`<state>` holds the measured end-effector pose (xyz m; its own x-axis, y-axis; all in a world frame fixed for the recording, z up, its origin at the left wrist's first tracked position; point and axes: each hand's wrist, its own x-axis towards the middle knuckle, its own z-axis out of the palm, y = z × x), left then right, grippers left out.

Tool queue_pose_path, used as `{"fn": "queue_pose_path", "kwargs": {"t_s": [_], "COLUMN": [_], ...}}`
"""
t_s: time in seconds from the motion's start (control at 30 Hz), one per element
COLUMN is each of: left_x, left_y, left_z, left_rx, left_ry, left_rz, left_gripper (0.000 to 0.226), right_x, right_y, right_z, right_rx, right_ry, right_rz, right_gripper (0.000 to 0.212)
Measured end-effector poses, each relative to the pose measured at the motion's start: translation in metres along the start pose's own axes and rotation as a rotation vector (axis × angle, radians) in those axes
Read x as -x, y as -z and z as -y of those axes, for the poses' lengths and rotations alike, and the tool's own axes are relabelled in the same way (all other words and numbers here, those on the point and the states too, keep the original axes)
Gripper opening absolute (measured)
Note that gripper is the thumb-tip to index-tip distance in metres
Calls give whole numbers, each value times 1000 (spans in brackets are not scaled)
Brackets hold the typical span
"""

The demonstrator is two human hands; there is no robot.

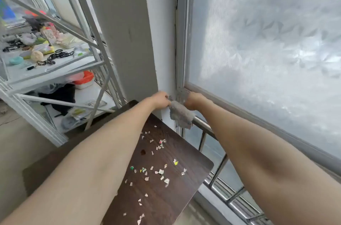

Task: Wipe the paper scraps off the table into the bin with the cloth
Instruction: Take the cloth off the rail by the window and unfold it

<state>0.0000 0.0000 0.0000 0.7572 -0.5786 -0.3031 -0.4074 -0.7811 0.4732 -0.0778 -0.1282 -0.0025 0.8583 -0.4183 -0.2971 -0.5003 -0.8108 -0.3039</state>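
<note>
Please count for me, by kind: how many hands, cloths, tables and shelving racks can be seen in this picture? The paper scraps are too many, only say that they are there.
Hands: 2, left hand and right hand
Cloth: 1, over the rail
Table: 1, strewn with paper scraps
Shelving rack: 1
Total: 5

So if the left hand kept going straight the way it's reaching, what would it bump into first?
Probably the white wall beside the window frame; the left hand is already near it, gripping the cloth, though depth is unclear.

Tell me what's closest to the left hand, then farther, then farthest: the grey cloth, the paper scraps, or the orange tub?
1. Grey cloth, touching the left hand, draped on the railing.
2. Paper scraps, below on the table.
3. Orange tub, far left on the shelf.
</note>
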Motion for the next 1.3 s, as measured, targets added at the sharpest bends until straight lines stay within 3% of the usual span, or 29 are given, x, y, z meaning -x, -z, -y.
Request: {"fn": "queue_pose_path", "kwargs": {"t_s": [0.1, 0.2, 0.37, 0.53, 0.63, 0.8, 0.93, 1.1, 1.27, 1.3], "left_x": [-23, -44, -79, -96, -99, -103, -103, -91, -54, -44], "left_y": [-24, -45, -68, -79, -82, -86, -83, -64, -32, -25], "left_z": [-11, -18, -19, -21, -22, -24, -20, -8, 12, 16], "left_rx": [-36, -82, -226, -307, -313, -349, -275, 75, 318, 379], "left_ry": [19, 37, 101, 151, 154, 307, 311, 288, 211, 212], "left_rz": [8, -28, -103, -193, -257, -272, -303, -271, -280, -268], "left_gripper": [40, 47, 42, 22, 22, 27, 30, 35, 11, 26], "right_x": [-3, -4, -15, -24, -31, -37, -38, -36, -28, -25], "right_y": [-14, -27, -37, -46, -49, -52, -49, -29, -13, -11], "right_z": [-13, -22, -36, -41, -46, -47, -44, -37, -19, -13], "right_rx": [-29, -89, -107, -50, -33, -60, -119, -245, -380, -399], "right_ry": [-60, -99, -168, -184, -181, -153, -124, -136, -155, -148], "right_rz": [13, 34, -27, -58, -82, -108, -110, -213, -242, -237], "right_gripper": [36, 38, 30, 28, 27, 26, 25, 15, 7, 10]}}
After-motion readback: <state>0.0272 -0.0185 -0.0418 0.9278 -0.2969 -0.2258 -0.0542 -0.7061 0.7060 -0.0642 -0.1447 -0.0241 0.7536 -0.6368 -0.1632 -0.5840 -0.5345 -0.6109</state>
